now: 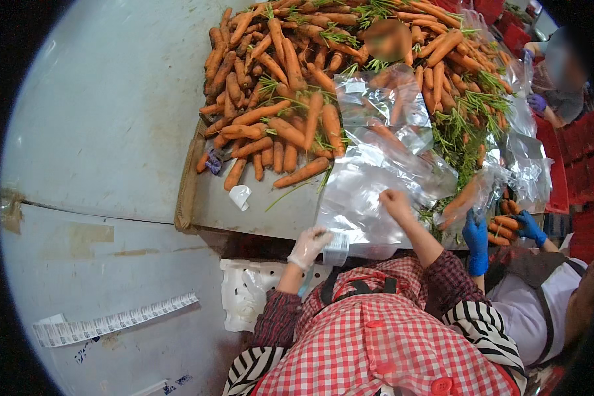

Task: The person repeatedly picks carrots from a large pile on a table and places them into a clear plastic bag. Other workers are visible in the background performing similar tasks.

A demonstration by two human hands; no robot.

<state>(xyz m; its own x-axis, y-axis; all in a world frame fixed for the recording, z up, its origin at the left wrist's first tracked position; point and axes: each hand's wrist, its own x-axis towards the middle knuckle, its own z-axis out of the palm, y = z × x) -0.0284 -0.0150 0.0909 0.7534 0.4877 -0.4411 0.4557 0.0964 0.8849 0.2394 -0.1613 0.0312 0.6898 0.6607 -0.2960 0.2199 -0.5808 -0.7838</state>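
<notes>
My left hand point(311, 246), in a thin translucent glove, holds a strip of printed labels point(336, 248) at the front edge of the table. The strip hangs beside its fingers and bears writing. Bare and slightly blurred, my right hand point(396, 204) is over a stack of transparent plastic bags point(359, 198), its fingers drawn together. Whether it pinches a label or the film cannot be told. A further bag point(383, 99) with a white label lies higher up, over carrots. Beyond the bags spreads a large heap of carrots point(287, 59), some with green stalks.
At right a co-worker's blue-gloved hands point(476, 242) handle carrots point(502, 228) and a bag. Another person in purple gloves point(537, 102) stands farther off, near red crates point(586, 138). A long label strip point(114, 319) sticks to the grey panel at left. A white perforated tray point(235, 292) is below the table.
</notes>
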